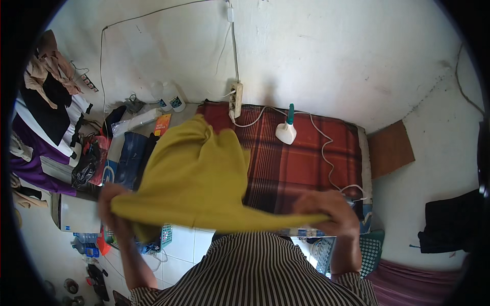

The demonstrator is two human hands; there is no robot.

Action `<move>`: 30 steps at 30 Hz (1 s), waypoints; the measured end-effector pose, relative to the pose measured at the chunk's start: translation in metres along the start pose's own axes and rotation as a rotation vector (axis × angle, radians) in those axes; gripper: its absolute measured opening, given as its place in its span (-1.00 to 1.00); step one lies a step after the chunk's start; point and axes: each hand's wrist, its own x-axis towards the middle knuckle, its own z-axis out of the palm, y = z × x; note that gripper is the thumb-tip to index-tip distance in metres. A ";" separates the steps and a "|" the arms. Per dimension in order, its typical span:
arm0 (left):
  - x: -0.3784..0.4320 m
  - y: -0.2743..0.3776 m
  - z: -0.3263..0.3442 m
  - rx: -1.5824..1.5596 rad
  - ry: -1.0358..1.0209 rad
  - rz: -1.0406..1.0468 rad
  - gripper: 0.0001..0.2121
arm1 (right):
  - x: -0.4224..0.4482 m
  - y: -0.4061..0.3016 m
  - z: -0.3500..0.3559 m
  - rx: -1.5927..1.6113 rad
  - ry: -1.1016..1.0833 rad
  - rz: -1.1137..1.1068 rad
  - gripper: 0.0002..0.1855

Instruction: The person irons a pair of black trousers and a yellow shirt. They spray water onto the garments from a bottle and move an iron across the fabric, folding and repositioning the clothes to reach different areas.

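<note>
A mustard-yellow garment [199,179] is stretched between my two hands, its far part spread over the left of a table covered with a red plaid cloth [306,164]. My left hand [115,206] grips its left end. Its right end, drawn to a narrow strip, is in my right hand [331,212]; both hands are somewhat blurred. Beyond the garment, on the plaid cloth, stands a white spray bottle [286,132] with a green top.
A power strip [236,100] hangs at the wall, and a white cord [325,153] winds over the cloth. Folded jeans [130,157] lie at left near white bottles [174,97]. Hanging clothes [49,114] fill the far left. Green plastic baskets [371,252] stand below the table.
</note>
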 end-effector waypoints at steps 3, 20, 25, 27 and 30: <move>0.022 0.053 -0.028 -0.122 0.045 -0.095 -0.80 | -0.020 -0.009 -0.019 0.650 0.170 -0.389 -0.72; -0.117 -0.276 0.305 0.730 -0.572 -0.225 -0.58 | 0.031 0.382 0.172 -0.312 0.611 0.642 -0.52; -0.144 -0.195 0.396 0.462 -0.635 0.084 -0.49 | 0.014 0.343 0.183 -0.475 0.454 0.643 -0.46; -0.149 -0.179 0.418 0.431 -0.695 0.110 -0.48 | 0.028 0.332 0.170 -0.397 0.356 0.791 -0.39; -0.148 -0.161 0.455 0.619 -0.637 0.000 -0.46 | 0.048 0.358 0.145 -0.287 0.401 0.999 -0.23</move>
